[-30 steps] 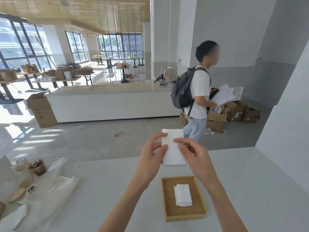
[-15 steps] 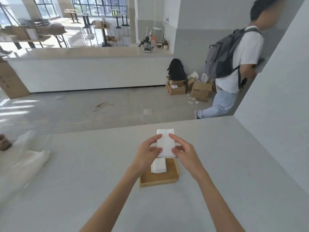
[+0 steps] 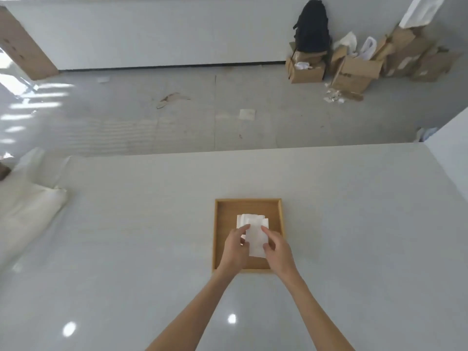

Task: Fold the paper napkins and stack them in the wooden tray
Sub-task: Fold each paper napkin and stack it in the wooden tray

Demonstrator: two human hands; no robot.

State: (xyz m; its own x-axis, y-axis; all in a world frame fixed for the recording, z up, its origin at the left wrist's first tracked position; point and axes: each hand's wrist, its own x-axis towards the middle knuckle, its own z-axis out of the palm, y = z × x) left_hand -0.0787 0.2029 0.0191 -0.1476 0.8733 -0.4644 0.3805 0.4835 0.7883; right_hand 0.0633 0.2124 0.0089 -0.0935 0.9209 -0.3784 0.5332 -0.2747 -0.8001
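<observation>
1 L hand (image 3: pixel 234 247), 1 R hand (image 3: pixel 278 249), 1 wooden tray (image 3: pixel 215 234), 1 held napkin (image 3: pixel 255 240), 1 napkin stack (image 3: pixel 244 219).

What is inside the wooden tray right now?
A small stack of folded napkins lies in the wooden tray. The left hand and right hand hold another folded napkin over it, covering the stack's near part and some tray floor.

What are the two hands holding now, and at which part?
A folded white paper napkin, over the square wooden tray. The left hand pinches its left long edge, and the right hand pinches its right long edge.
</observation>
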